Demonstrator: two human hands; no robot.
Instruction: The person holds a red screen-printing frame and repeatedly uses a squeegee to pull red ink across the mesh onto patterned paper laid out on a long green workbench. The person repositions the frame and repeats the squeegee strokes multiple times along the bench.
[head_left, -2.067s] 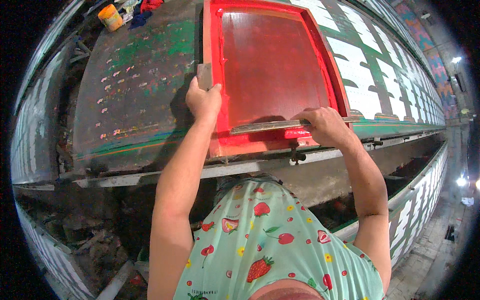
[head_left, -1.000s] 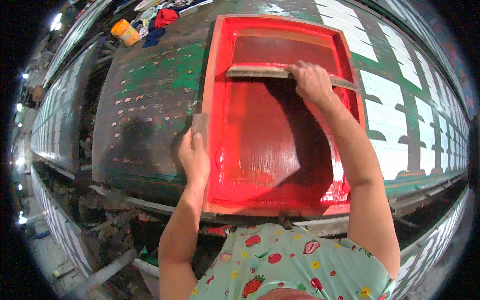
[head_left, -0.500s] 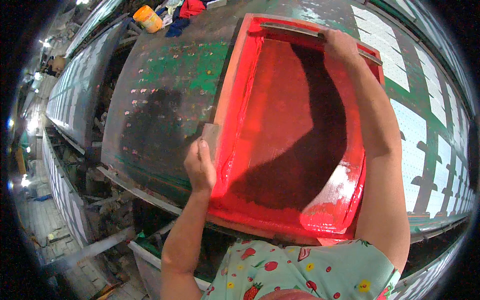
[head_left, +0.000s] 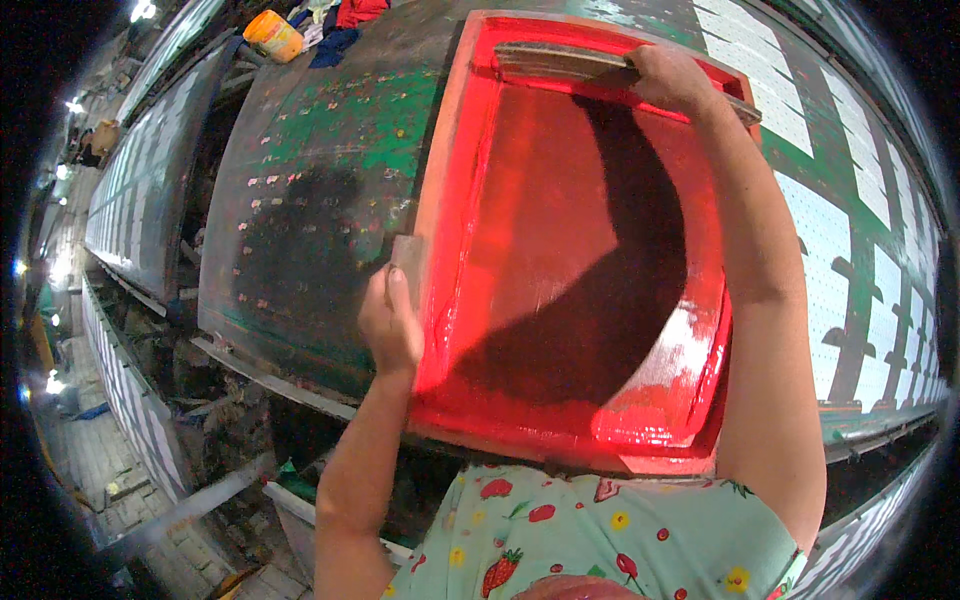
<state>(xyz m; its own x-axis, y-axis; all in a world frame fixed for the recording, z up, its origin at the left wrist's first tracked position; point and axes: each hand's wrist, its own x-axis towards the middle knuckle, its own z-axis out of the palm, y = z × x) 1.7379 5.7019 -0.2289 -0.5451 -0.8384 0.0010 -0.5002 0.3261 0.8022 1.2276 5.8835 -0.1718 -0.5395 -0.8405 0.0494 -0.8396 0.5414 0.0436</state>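
Note:
A screen-printing frame (head_left: 445, 140) with red ink along its inner edges lies on the long table in front of me. Its mesh (head_left: 550, 190) is covered in a thin red film, with thicker wet ink at the near edge. At the far end, my right hand (head_left: 672, 82) is closed on a long squeegee (head_left: 565, 63), which spans most of the frame's width and leans so that its broad side shows. My left hand (head_left: 390, 318) grips a small flat wooden handle (head_left: 406, 252) at the frame's left side, thumb on top.
Dark green table surface (head_left: 300, 240) with rows of small marks extends left. White sheets with dot patterns (head_left: 815, 225) lie on the right. An orange-yellow bucket (head_left: 273, 36) stands at the far left beside piled cloths (head_left: 335, 45). Another long table (head_left: 150, 190) runs farther left, past a gap.
The squeegee has tilted in my right hand, so more of its broad side shows. My left hand keeps its grip on the handle. The whole view has shifted slightly.

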